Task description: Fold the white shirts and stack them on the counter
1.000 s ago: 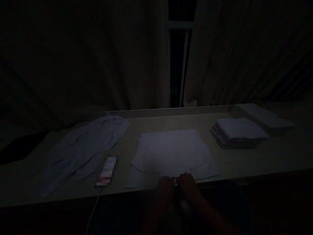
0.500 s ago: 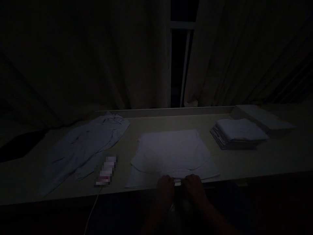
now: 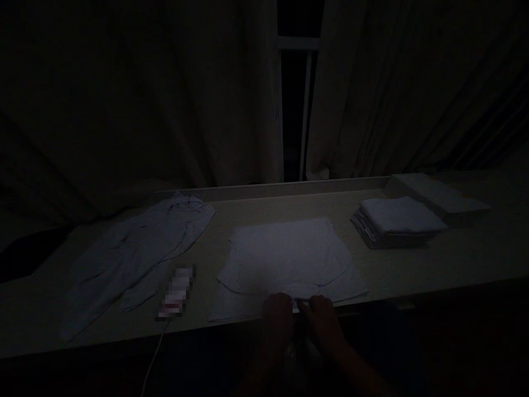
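Observation:
A pale shirt (image 3: 285,253) lies spread flat in layers on the desk in front of me, its near edge at the desk's front. My left hand (image 3: 278,311) has its fingers curled over the middle of that near edge, gripping the cloth. Close beside it, my right hand (image 3: 322,317) pinches the same edge, thumb toward the left hand. A small bright bit of cloth shows between the two hands. Dim light hides the fingertips and the finer details of the fabric.
Left lies a loose heap of pale clothes (image 3: 140,237), with a blurred-out device (image 3: 177,292) and its white cable (image 3: 155,355) nearer me. Right stands a neat folded stack (image 3: 399,220) before a pale box (image 3: 438,193). Dark curtains (image 3: 231,110) hang behind the desk (image 3: 256,204).
The view has shifted slightly. My right hand has edged toward my left at the shirt's near edge, covering more of the bright cloth between them. The shirt lies much as before.

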The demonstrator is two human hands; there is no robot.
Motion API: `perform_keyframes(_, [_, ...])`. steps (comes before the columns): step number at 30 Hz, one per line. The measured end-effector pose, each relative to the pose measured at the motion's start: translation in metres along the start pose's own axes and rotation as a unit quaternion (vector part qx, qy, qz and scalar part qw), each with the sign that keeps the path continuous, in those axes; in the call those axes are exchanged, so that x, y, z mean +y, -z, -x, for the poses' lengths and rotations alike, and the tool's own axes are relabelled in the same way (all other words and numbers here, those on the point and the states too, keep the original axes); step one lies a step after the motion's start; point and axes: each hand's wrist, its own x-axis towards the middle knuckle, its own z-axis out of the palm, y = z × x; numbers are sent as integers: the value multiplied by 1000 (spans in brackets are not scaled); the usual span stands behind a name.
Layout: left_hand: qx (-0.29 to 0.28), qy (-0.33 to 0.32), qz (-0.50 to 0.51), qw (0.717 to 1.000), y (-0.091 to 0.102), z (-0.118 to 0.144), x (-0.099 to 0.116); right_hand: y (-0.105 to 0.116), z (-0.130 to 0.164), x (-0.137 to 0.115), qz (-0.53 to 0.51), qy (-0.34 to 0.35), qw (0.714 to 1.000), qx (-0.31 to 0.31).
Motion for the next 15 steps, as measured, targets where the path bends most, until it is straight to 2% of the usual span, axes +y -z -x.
perform_keyframes(8, [4,-37,-14,999,-3,18,3,10,4,6,-40,12,999,23])
perform_keyframes(12, [41,-71,-30,996,-1,40,-6,19,8,17,-52,-13,997,57])
perform_keyframes(15, [58,-68,-45,995,-1,48,-9,23,8,20,-57,-22,995,75])
